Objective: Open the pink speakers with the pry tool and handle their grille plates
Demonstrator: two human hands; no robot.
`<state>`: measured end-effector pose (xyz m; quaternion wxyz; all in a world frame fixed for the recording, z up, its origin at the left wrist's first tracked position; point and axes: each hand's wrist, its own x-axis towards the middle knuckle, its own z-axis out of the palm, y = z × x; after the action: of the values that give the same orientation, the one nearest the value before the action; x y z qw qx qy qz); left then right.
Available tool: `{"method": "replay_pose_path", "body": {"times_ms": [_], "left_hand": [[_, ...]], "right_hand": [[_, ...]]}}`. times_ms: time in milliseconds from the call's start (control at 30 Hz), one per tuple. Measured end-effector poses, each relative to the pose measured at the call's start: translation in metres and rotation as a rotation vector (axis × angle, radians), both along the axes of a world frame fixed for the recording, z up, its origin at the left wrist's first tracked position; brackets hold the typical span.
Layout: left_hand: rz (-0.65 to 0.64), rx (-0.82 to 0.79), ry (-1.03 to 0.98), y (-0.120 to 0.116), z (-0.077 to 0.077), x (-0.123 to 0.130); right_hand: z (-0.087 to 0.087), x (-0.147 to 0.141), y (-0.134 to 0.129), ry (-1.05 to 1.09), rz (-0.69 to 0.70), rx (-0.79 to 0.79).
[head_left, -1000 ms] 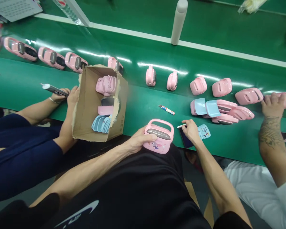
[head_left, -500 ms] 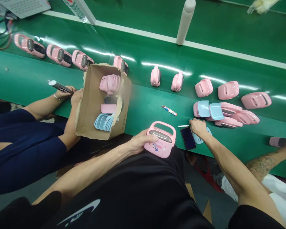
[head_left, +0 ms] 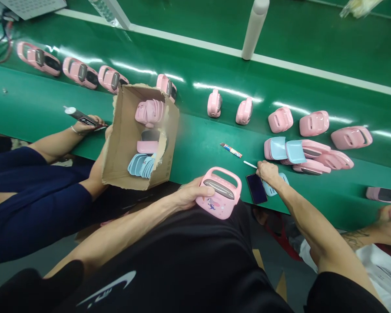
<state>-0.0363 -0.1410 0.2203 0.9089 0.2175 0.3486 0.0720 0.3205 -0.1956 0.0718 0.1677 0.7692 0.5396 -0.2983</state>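
My left hand (head_left: 193, 191) is closed on a pink housing (head_left: 219, 194) with a loop handle, a dark glossy panel and a printed cartoon figure. I hold it by its left side over my lap, thumb across the front. My right hand (head_left: 267, 172) is at the bench, its fingers pinched on the end of a thin white stick (head_left: 250, 164). Just below that hand lie a dark phone (head_left: 256, 188) and a light-blue panel (head_left: 272, 188), the latter partly covered by the hand. A small cutter knife (head_left: 231, 150) lies farther up the bench.
An open cardboard box (head_left: 117, 156) at left holds pink and blue panels. Several pink housings (head_left: 214, 103) line the back; more are heaped at right with blue panels (head_left: 295, 151) on top. A co-worker at left holds a tube (head_left: 81, 116); another co-worker's hands (head_left: 389, 224) are at right.
The white stick has tilted up, its right end now in my right hand's fingers. My left hand still holds the pink housing. The right co-worker's hand has left a pink part on the bench.
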Motion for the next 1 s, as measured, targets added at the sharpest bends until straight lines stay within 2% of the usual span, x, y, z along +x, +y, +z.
{"method": "replay_pose_path", "body": {"times_ms": [133,300,433,500,600,667,767,900,1000], "left_hand": [[-0.018,0.015,-0.011,0.001,0.004,0.001],[-0.023,0.038,-0.014,0.002,0.008,0.002],[-0.014,0.073,-0.004,0.001,0.01,0.004],[-0.012,0.106,0.014,0.001,0.01,0.004],[-0.017,0.164,0.04,0.0,0.011,0.004],[-0.012,0.198,0.049,-0.001,0.011,0.004],[0.01,0.241,0.056,-0.002,0.009,0.002],[-0.007,0.274,0.041,-0.002,0.006,-0.001],[-0.011,0.281,0.039,-0.002,0.007,-0.001]], "right_hand": [[0.004,-0.008,0.003,0.1,-0.2,0.134],[0.03,-0.035,-0.013,0.379,-0.459,0.389],[0.064,-0.073,-0.037,0.681,-0.672,0.564],[0.086,-0.094,-0.048,0.986,-0.928,0.722],[0.122,-0.12,-0.062,1.253,-1.153,0.927],[0.143,-0.135,-0.071,1.338,-1.192,0.951],[0.166,-0.151,-0.082,1.387,-1.145,0.934],[0.181,-0.162,-0.089,1.275,-0.985,0.97],[0.187,-0.165,-0.089,1.204,-0.943,0.975]]}}
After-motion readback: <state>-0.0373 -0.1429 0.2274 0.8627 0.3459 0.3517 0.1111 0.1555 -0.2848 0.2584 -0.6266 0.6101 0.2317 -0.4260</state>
